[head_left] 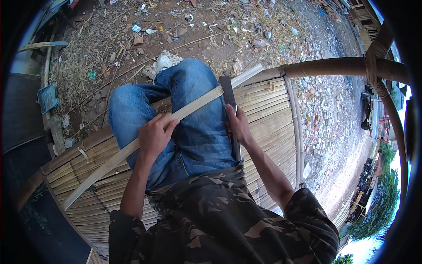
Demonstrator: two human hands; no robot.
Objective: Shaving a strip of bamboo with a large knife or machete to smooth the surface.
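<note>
A long, pale bamboo strip (195,104) lies slantwise across my jean-clad thighs, its far end up to the right and its near end down to the left. My left hand (154,135) is closed round the strip, thumb and fingers pinching it above my thigh. My right hand (239,125) grips a long knife (228,91) with a broad dark blade beside my right thigh. That blade crosses the strip near its far end and appears to touch it. The lower part of the knife runs back toward my waist, partly covered by the hand.
I sit on a bamboo-slat bench (268,114) with a thick bamboo rail (325,68) at its far right. Dirt ground (198,42) strewn with litter and stones lies ahead. A pale shoe (165,61) shows beyond my knees. A blue plastic container (47,97) stands at the left.
</note>
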